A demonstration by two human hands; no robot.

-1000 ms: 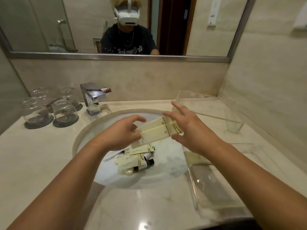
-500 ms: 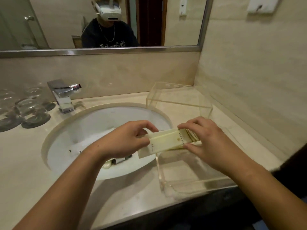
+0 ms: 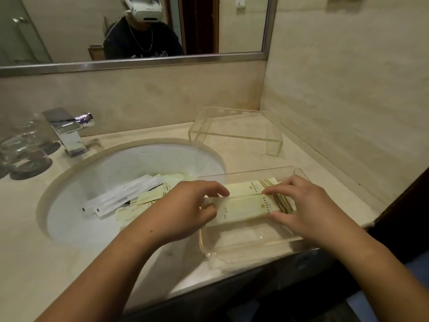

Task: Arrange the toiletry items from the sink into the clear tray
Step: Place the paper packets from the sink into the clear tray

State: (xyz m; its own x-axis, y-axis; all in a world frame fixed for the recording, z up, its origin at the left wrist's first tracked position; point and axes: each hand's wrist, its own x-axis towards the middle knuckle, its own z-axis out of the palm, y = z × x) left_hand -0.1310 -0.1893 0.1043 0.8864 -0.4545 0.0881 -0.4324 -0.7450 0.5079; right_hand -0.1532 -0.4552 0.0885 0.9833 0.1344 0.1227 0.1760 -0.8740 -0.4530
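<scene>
at the centre right of the frame the left hand (image 3: pixel 185 210) and right hand (image 3: pixel 299 205) pinch two cream packets (image 3: pixel 246 203) low inside the clear tray (image 3: pixel 253 247), and an uneven release may let them slide crooked, while other items wait in the sink (image 3: pixel 139 163).

Our left hand (image 3: pixel 185 208) and right hand (image 3: pixel 306 205) are bare: no gloves, rings or watch; forearms unsleeved to the bottom edge of the frame. In the mirror (image 3: pixel 232 57), upper left of frame, we wear a white headset (image 3: pixel 143 7) w/ a strap over the head, a dark short-sleeve tee w/ pale chest lettering (illegible), and a thin chain necklace (image 3: pixel 141 41).
</scene>
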